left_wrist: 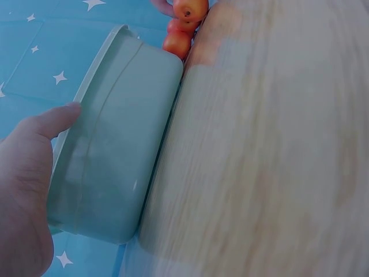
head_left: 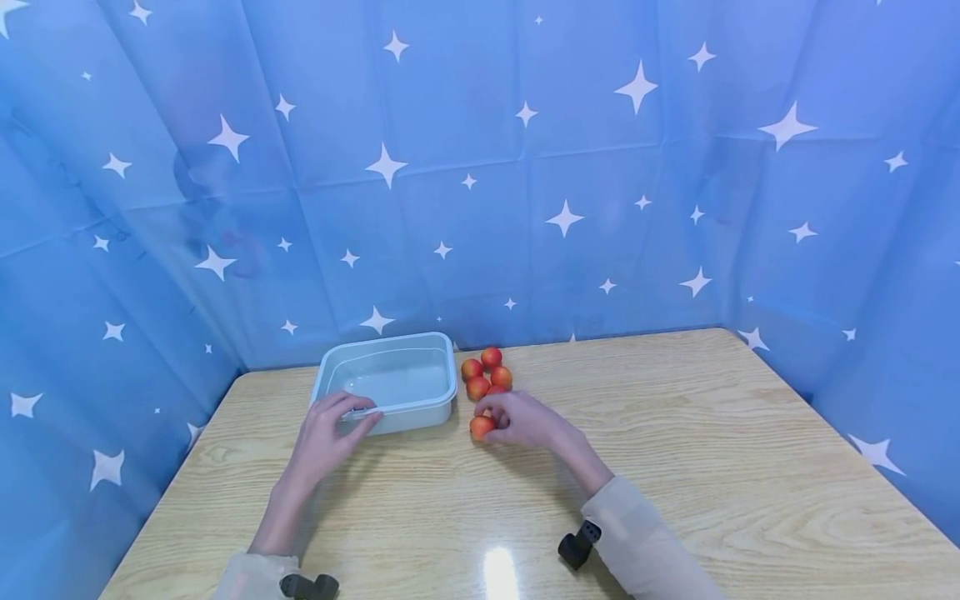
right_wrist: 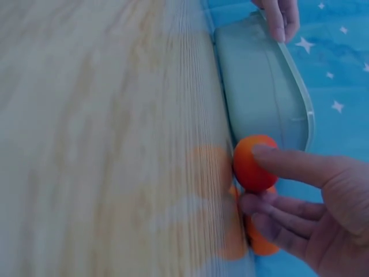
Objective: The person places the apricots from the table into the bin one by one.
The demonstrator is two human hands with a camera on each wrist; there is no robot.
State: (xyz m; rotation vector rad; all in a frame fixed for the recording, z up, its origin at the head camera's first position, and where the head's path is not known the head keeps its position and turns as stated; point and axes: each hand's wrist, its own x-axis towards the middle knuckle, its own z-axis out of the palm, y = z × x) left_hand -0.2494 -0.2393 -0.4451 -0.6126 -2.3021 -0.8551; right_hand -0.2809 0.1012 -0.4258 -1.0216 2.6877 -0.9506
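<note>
A light blue plastic basin [head_left: 412,419] with a raised rim stands at the back left of the table, its visible inside bare. My left hand [head_left: 330,433] grips its near rim, thumb outside and fingers over the edge, as the left wrist view also shows. Just right of the basin, my right hand [head_left: 525,421] pinches a small round red-orange fruit [right_wrist: 252,161] between thumb and fingers, low over the table. More such fruits [head_left: 477,387] are clustered behind that hand, one of them partly covered by it.
The wooden table [head_left: 675,467] stretches to both sides, with its far edge [head_left: 600,340] close behind the basin and fruits. A blue curtain [head_left: 465,208] with white stars hangs behind and along the sides. Dark wrist cameras [head_left: 579,546] sit on both sleeves.
</note>
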